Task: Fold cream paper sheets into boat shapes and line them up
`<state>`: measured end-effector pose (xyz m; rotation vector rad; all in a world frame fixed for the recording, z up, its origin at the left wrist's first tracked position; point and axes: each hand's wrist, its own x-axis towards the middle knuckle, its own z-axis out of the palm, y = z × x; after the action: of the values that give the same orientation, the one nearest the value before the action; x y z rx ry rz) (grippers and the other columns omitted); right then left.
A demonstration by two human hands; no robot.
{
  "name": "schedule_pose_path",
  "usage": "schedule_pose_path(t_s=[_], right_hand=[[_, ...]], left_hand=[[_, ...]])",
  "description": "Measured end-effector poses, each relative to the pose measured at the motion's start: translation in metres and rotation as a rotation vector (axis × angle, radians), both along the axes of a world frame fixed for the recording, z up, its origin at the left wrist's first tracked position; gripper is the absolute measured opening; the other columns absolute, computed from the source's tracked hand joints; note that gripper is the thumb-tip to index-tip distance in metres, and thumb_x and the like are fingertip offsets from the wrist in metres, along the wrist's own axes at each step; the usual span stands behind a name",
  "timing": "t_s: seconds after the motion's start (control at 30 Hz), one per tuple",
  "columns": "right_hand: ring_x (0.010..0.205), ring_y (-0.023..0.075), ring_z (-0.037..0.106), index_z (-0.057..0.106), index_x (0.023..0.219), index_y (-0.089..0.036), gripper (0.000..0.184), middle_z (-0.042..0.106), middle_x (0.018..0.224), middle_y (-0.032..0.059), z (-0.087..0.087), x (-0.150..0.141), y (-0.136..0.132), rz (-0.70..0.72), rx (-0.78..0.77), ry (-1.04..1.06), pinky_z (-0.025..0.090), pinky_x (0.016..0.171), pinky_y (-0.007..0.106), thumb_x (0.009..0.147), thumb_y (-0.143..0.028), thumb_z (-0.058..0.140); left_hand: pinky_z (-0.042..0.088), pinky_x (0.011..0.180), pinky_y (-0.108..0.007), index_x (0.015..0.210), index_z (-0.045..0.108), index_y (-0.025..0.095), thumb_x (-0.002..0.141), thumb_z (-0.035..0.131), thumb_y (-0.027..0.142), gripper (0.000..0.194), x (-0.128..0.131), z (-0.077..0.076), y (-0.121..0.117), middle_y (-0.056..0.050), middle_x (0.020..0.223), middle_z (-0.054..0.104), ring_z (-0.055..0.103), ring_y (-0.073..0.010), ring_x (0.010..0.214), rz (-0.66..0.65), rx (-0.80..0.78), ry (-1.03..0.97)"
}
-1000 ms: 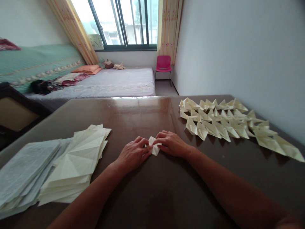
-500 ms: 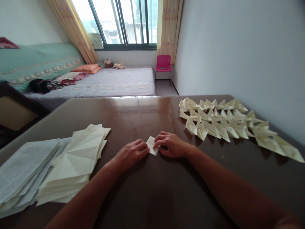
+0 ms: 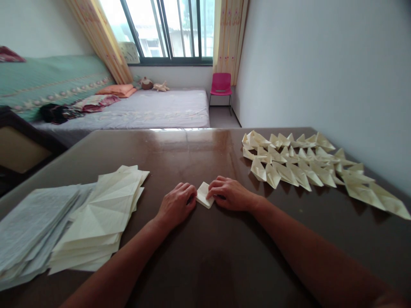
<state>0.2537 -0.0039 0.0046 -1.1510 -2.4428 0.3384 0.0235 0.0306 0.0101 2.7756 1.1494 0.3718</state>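
Note:
A small square of folded cream paper (image 3: 203, 193) lies on the brown table in front of me, one corner pointing away. My left hand (image 3: 178, 200) is closed, with its curled fingers at the paper's left corner; the thumb tip is partly hidden. On the other side, my right hand (image 3: 230, 194) grips the paper's right edge, fingertips resting on top of it.
At the left lie a stack of creased cream sheets (image 3: 102, 205) and a pile of greyish printed paper (image 3: 35, 218). Rows of folded paper pieces (image 3: 292, 171) stand at the right. Beyond the table (image 3: 180, 149) are a bed (image 3: 173, 109) and a pink chair (image 3: 221, 84).
My left hand has drawn back slightly to the left and its fingers are more curled, leaving more of the folded paper showing. My right hand has hardly moved.

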Motion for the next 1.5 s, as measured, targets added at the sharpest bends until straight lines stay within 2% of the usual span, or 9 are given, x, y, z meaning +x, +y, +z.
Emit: schedule_pose_path(t_s=[0.23,0.47,0.63,0.8,0.97,1.1,1.2,1.37,1.5], right_hand=[[0.094,0.0166,0.054,0.071,0.098,-0.027,0.025,0.066,0.101,0.0012,0.001,0.001,-0.001,-0.001,-0.023,-0.005,0.043,0.086,0.029,0.083,-0.015,0.054],[0.095,0.0171,0.055,0.064,0.107,-0.023,0.029,0.064,0.103,0.0039,0.003,0.001,-0.001,-0.047,-0.029,0.032,0.044,0.087,0.03,0.08,-0.017,0.057],[0.099,0.0184,0.055,0.058,0.112,-0.02,0.039,0.063,0.105,0.0052,0.004,0.002,-0.001,-0.058,-0.054,0.065,0.045,0.089,0.031,0.073,-0.021,0.064],[0.102,0.0182,0.055,0.059,0.112,-0.022,0.04,0.062,0.109,0.0052,0.0,0.003,0.001,-0.07,-0.054,0.124,0.045,0.088,0.031,0.074,-0.029,0.069],[0.095,0.0161,0.056,0.067,0.096,-0.025,0.014,0.065,0.1,0.0032,-0.009,0.004,0.005,-0.079,-0.029,0.137,0.045,0.085,0.028,0.087,-0.031,0.058],[0.091,0.016,0.056,0.069,0.091,-0.023,0.018,0.066,0.095,0.0041,-0.011,0.003,0.007,-0.111,-0.052,0.148,0.044,0.082,0.028,0.092,-0.031,0.052],[0.089,0.0158,0.056,0.067,0.093,-0.022,0.017,0.067,0.091,0.0034,-0.012,-0.002,0.007,-0.187,-0.09,0.177,0.043,0.079,0.027,0.092,-0.029,0.052],[0.078,0.0142,0.058,0.059,0.098,-0.021,0.014,0.065,0.086,0.0024,-0.018,-0.013,0.006,-0.448,-0.149,0.187,0.042,0.072,0.025,0.089,-0.031,0.053],[0.074,0.0139,0.056,0.055,0.1,-0.021,0.013,0.063,0.079,0.0001,-0.017,-0.019,0.005,-0.469,-0.116,0.139,0.039,0.069,0.025,0.089,-0.029,0.052]], left_hand=[[0.045,0.072,-0.031,0.082,0.06,0.021,0.088,0.046,0.02,0.015,-0.01,0.02,0.0,-0.004,0.092,0.061,0.052,-0.0198,0.092,-0.161,0.091,0.196],[0.045,0.093,-0.033,0.106,0.06,0.02,0.093,0.046,0.025,0.02,-0.006,0.006,0.003,-0.005,0.111,0.061,0.051,-0.0189,0.106,-0.332,0.089,0.006],[0.048,0.087,-0.031,0.107,0.062,0.021,0.095,0.044,0.026,0.022,-0.005,0.001,0.006,-0.004,0.103,0.065,0.055,-0.017,0.098,-0.399,0.118,-0.049],[0.048,0.08,-0.027,0.101,0.064,0.02,0.094,0.045,0.025,0.021,-0.005,-0.006,0.007,-0.004,0.094,0.066,0.058,-0.0153,0.089,-0.332,0.123,-0.103],[0.047,0.078,-0.027,0.097,0.063,0.022,0.094,0.045,0.029,0.02,-0.004,-0.01,0.009,-0.003,0.094,0.067,0.058,-0.0157,0.089,-0.217,0.024,-0.135],[0.046,0.079,-0.027,0.096,0.064,0.023,0.094,0.045,0.032,0.021,-0.002,-0.011,0.01,-0.001,0.092,0.068,0.058,-0.016,0.087,-0.11,-0.083,-0.195],[0.046,0.076,-0.027,0.095,0.064,0.024,0.093,0.046,0.035,0.021,0.001,-0.011,0.011,0.0,0.089,0.067,0.059,-0.0156,0.084,-0.011,-0.141,-0.228],[0.045,0.069,-0.026,0.099,0.059,0.024,0.092,0.046,0.034,0.018,0.009,-0.013,0.011,0.001,0.082,0.066,0.059,-0.0151,0.075,0.1,-0.134,-0.22],[0.045,0.073,-0.028,0.1,0.057,0.022,0.094,0.043,0.032,0.018,0.013,-0.016,0.011,0.0,0.085,0.064,0.059,-0.016,0.078,0.089,-0.051,-0.165]])
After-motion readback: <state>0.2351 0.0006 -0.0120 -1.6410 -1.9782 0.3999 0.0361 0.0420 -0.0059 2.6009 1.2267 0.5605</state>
